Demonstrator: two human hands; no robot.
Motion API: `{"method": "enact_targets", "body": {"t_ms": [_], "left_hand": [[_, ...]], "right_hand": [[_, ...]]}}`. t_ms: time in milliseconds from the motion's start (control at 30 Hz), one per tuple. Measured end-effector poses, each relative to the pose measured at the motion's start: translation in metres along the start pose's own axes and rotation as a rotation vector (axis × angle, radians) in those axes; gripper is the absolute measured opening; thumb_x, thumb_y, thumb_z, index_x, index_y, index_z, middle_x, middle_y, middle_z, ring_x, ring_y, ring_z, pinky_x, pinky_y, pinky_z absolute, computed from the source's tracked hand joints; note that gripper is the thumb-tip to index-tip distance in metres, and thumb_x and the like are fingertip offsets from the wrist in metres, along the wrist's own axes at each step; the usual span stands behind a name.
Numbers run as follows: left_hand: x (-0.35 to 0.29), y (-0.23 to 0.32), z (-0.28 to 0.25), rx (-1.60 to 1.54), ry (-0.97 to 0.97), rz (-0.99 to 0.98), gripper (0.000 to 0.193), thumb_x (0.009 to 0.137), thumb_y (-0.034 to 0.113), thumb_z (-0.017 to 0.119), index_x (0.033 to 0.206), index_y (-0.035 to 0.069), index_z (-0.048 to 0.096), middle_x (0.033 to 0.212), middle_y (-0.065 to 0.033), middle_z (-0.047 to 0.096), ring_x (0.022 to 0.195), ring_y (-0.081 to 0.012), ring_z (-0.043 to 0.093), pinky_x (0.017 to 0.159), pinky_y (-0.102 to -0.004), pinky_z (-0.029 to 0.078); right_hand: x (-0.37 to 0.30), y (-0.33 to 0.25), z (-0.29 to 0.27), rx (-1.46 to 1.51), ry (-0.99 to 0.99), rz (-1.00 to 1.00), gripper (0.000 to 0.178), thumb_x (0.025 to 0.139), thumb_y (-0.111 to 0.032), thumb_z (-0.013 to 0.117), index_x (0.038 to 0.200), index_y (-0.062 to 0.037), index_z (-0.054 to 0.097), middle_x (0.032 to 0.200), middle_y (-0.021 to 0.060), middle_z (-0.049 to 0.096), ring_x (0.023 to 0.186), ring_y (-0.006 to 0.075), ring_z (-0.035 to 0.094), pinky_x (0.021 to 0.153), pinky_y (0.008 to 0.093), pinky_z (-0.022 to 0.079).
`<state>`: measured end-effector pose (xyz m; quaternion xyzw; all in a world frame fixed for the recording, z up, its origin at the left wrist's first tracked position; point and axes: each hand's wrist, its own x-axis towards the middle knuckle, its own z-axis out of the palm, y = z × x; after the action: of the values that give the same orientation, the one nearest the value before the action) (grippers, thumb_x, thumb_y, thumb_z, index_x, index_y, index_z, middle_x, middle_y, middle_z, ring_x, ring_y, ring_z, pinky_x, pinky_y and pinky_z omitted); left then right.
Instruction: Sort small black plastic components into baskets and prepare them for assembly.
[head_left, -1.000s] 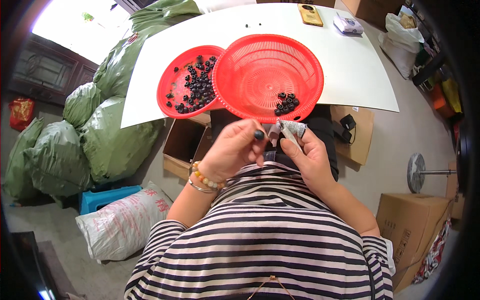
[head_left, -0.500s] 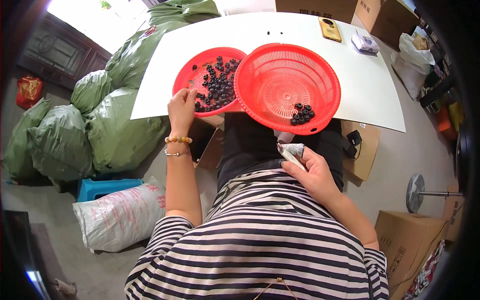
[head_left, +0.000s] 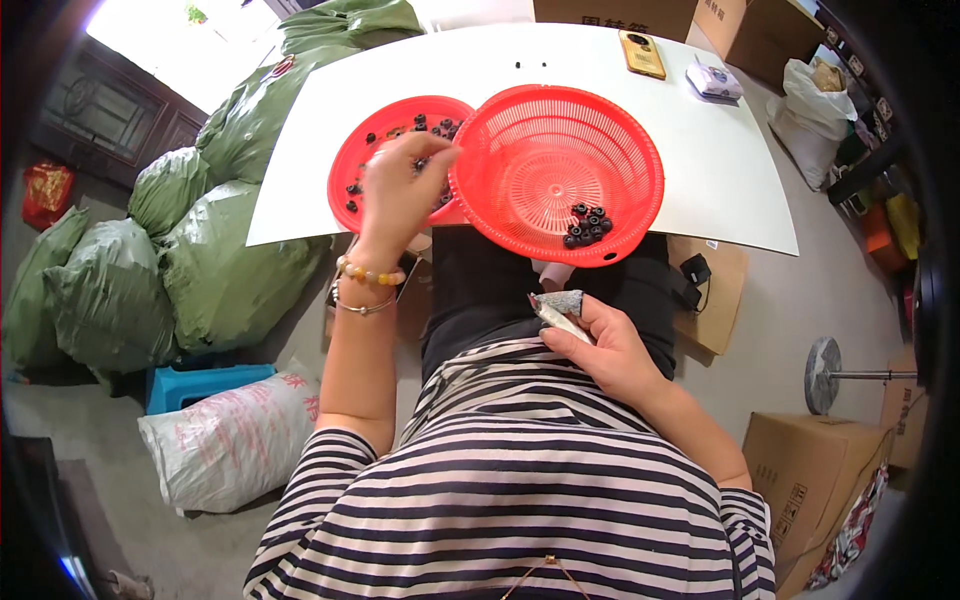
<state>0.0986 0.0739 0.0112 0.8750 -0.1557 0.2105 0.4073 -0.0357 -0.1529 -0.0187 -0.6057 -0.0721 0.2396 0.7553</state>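
My left hand (head_left: 408, 182), a beaded bracelet and a thin bangle on its wrist, hovers over the shallow red round tray (head_left: 345, 178). Its fingers are smeared by motion, so what they hold cannot be seen. Small round dark pieces (head_left: 419, 124) lie scattered in the tray, partly hidden beneath the hand. Beside it stands a red slotted basket (head_left: 556, 240), with a cluster of similar dark pieces (head_left: 588, 226) at its near right side. Below the table edge, my right hand (head_left: 612, 345) is closed around a slim white-handled tool (head_left: 563, 322); a grey wrap covers one finger.
The white table (head_left: 720, 180) carries a yellow phone (head_left: 642, 54), a small pale packet (head_left: 714, 78) and two tiny dark bits. Green sacks (head_left: 225, 270) and a blue stool (head_left: 205, 383) stand at left. Cardboard boxes (head_left: 815, 465) and a round-based stand (head_left: 823, 375) are at right.
My left hand has swung right across the red tray, toward the slotted basket. The right hand keeps its hold on the white-handled tool. The whole view has shifted slightly.
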Motion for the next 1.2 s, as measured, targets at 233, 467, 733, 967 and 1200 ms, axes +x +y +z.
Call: {"method": "enact_targets", "body": {"t_ms": [233,467,733,967,1200], "left_hand": [[0.024,0.037,0.071,0.048,-0.679,0.343,0.020,0.072,0.011,0.061,0.090,0.001,0.060,0.085,-0.0163,0.059,0.081,-0.0308,0.057,0.071,-0.0358,0.045],[0.036,0.023,0.130,0.241,-0.936,0.275,0.023,0.068,0.005,0.061,0.091,0.002,0.061,0.086,-0.0177,0.061,0.083,-0.0322,0.058,0.071,-0.0360,0.046],[0.038,0.026,0.136,0.321,-0.942,0.347,0.019,0.066,0.006,0.063,0.084,0.001,0.061,0.079,-0.0168,0.062,0.078,-0.0321,0.059,0.068,-0.0363,0.047],[0.047,0.037,0.116,0.196,-0.881,0.310,0.017,0.066,0.010,0.064,0.078,0.000,0.056,0.074,-0.0165,0.059,0.071,-0.0318,0.057,0.063,-0.0366,0.045],[0.035,0.073,0.041,-0.379,-0.799,0.013,0.012,0.076,0.011,0.062,0.082,0.002,0.057,0.071,-0.0014,0.057,0.062,-0.0063,0.052,0.053,-0.0213,0.042]], "right_hand": [[-0.002,-0.002,-0.002,-0.101,0.026,-0.103,0.033,0.080,-0.009,0.061,0.110,-0.0014,0.050,0.092,-0.0022,0.053,0.083,0.0038,0.047,0.074,0.0191,0.039],[-0.007,-0.007,-0.007,-0.145,-0.061,-0.133,0.033,0.078,-0.006,0.063,0.109,-0.0016,0.052,0.090,-0.0035,0.052,0.083,0.0034,0.047,0.075,0.0185,0.039],[0.000,0.002,-0.015,-0.034,0.262,-0.272,0.021,0.089,-0.014,0.047,0.108,-0.0057,0.051,0.087,-0.0024,0.056,0.064,0.0006,0.042,0.055,0.0153,0.033],[-0.003,0.000,-0.017,0.097,0.218,-0.113,0.028,0.087,-0.018,0.051,0.112,-0.0052,0.052,0.081,-0.0029,0.053,0.064,0.0025,0.042,0.057,0.0178,0.036],[0.005,0.010,-0.008,0.013,0.273,-0.318,0.019,0.089,-0.018,0.047,0.102,-0.0042,0.053,0.083,-0.0038,0.053,0.058,-0.0014,0.037,0.050,0.0138,0.028]]}}
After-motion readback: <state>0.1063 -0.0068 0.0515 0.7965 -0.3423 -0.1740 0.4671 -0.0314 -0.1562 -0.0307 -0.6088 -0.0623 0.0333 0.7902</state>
